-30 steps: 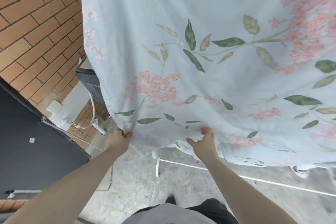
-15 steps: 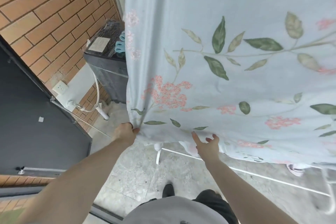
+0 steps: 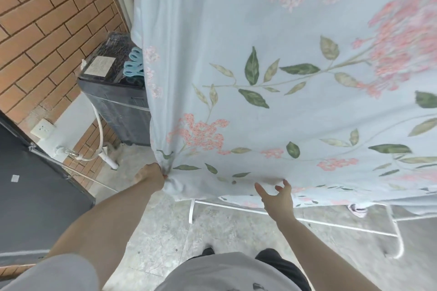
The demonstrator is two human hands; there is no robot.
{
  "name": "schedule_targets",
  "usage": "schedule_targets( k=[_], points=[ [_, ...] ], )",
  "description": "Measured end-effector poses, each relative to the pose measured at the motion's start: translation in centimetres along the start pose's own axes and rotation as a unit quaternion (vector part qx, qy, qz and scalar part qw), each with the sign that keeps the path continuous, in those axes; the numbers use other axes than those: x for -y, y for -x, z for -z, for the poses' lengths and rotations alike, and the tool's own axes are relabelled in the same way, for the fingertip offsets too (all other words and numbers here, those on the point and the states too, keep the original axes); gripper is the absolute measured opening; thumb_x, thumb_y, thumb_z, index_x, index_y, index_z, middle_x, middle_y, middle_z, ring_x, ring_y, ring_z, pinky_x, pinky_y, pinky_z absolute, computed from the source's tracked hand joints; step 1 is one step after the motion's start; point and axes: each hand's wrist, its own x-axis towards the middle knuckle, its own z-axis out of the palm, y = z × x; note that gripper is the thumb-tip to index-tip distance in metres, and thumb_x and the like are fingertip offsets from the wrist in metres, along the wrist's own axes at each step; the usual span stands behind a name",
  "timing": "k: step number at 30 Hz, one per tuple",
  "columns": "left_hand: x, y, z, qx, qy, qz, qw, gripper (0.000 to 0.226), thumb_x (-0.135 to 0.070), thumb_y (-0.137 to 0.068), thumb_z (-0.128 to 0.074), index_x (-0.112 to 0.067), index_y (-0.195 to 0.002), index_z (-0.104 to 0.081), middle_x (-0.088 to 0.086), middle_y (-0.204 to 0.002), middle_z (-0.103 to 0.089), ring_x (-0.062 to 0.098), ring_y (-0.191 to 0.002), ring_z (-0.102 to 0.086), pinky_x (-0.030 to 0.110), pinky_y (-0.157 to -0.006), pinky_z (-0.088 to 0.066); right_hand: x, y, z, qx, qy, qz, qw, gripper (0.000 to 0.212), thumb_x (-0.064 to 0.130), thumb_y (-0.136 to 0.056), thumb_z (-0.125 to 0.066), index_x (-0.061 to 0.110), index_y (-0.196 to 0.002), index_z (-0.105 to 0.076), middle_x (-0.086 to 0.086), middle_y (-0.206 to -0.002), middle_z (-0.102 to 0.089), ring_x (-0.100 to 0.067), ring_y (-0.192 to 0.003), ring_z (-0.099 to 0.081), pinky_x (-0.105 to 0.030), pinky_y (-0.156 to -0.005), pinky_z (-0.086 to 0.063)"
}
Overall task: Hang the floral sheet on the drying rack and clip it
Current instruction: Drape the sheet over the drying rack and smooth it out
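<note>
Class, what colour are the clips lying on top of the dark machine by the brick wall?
Light blue clips, seen in the head view, beside the sheet's left edge.

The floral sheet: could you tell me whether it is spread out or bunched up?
Spread: the floral sheet hangs broad and flat, bunched only where the left hand grips its corner.

The sheet (image 3: 272,78) is pale blue with pink blossoms and green leaves, hanging spread wide. Its lower left corner is bunched. White rack (image 3: 331,223) bars show beneath its hem; no clips show on it.
</note>
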Motion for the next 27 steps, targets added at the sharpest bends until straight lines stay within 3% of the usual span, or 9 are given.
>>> schedule_targets(
  k=[2,5,8,12,16,19,21,23,27],
  points=[
    [-0.1,0.0,1.0,0.016,0.082,-0.027,0.996,0.056,-0.060,-0.082,-0.076,-0.013,-0.109,-0.062,0.004,-0.102,-0.063,0.022,-0.088,-0.061,0.033,-0.071,-0.054,1.3,0.9,0.9,-0.007,-0.002,0.047,0.999,0.105,0.059,-0.074,-0.083,0.023,-0.155,-0.027,0.002,-0.141,-0.052,-0.023,-0.114,-0.064,-0.042,-0.092,-0.053],
    [0.9,2.3,6.0,0.028,0.198,-0.076,0.977,0.055,-0.029,-0.075,-0.089,-0.020,-0.117,-0.054,-0.001,-0.113,-0.059,0.019,-0.095,-0.056,0.026,-0.067,-0.046,3.5,2.5,1.1,-0.008,0.003,0.135,0.991,0.077,0.045,-0.083,-0.083,0.026,-0.144,-0.042,0.008,-0.129,-0.056,-0.014,-0.086,-0.069,-0.024,-0.067,-0.051],
    [1.3,5.0,14.0,-0.077,0.284,-0.111,0.949,0.070,-0.024,-0.071,-0.085,-0.023,-0.134,-0.053,-0.003,-0.118,-0.062,0.020,-0.103,-0.063,0.031,-0.079,-0.054,6.5,4.2,0.3,0.000,-0.023,0.201,0.979,0.056,0.041,-0.084,-0.082,0.034,-0.130,-0.050,0.018,-0.119,-0.060,-0.018,-0.076,-0.068,-0.019,-0.058,-0.048],
    [-1.5,11.2,27.4,-0.241,0.468,-0.234,0.817,0.034,-0.018,-0.090,-0.071,-0.026,-0.122,-0.063,-0.015,-0.112,-0.068,0.007,-0.101,-0.066,0.028,-0.086,-0.050,12.5,6.0,-0.9,0.021,-0.102,0.254,0.962,0.042,0.041,-0.085,-0.081,0.041,-0.118,-0.055,0.025,-0.108,-0.063,-0.021,-0.075,-0.068,-0.042,-0.067,-0.060],
    [-5.3,15.5,36.0,-0.247,0.560,-0.329,0.719,0.026,-0.041,-0.091,-0.071,-0.035,-0.116,-0.067,-0.012,-0.109,-0.073,0.013,-0.105,-0.069,0.035,-0.093,-0.057,16.2,7.0,-0.8,0.014,-0.148,0.302,0.942,0.042,0.042,-0.085,-0.081,0.040,-0.118,-0.055,0.021,-0.106,-0.066,-0.022,-0.074,-0.068,-0.043,-0.064,-0.059],
    [-6.5,16.2,39.3,-0.243,0.562,-0.338,0.715,0.032,-0.037,-0.097,-0.068,-0.029,-0.128,-0.062,-0.012,-0.092,-0.070,0.002,-0.082,-0.068,0.029,-0.078,-0.059,18.0,7.4,-0.4,-0.002,-0.160,0.323,0.933,0.044,0.039,-0.086,-0.080,0.037,-0.122,-0.054,0.018,-0.106,-0.067,-0.022,-0.070,-0.066,-0.041,-0.062,-0.058],
    [-6.9,16.3,40.1,-0.285,0.498,-0.352,0.739,0.012,-0.029,-0.101,-0.065,-0.028,-0.111,-0.071,-0.009,-0.081,-0.067,-0.001,-0.066,-0.060,0.026,-0.071,-0.052,18.2,7.1,-0.2,-0.007,-0.165,0.319,0.933,0.044,0.040,-0.087,-0.080,0.036,-0.122,-0.054,0.017,-0.105,-0.069,-0.025,-0.071,-0.067,-0.039,-0.067,-0.058],
    [-6.5,16.1,40.3,-0.302,0.463,-0.359,0.752,0.013,-0.028,-0.101,-0.066,-0.029,-0.092,-0.075,-0.004,-0.082,-0.066,0.004,-0.068,-0.057,0.027,-0.073,-0.047,17.6,6.9,0.0,-0.008,-0.163,0.307,0.938,0.043,0.042,-0.087,-0.079,0.036,-0.122,-0.054,0.016,-0.104,-0.069,-0.026,-0.073,-0.069,-0.038,-0.068,-0.058],
    [-5.0,16.3,41.2,-0.382,0.450,-0.314,0.743,0.014,-0.032,-0.098,-0.067,-0.023,-0.091,-0.075,-0.002,-0.088,-0.068,0.008,-0.075,-0.057,0.024,-0.071,-0.049,15.2,6.0,0.6,-0.016,-0.153,0.274,0.949,0.037,0.038,-0.090,-0.077,0.035,-0.119,-0.054,0.016,-0.102,-0.071,-0.021,-0.069,-0.069,-0.032,-0.062,-0.054]
  ],
)
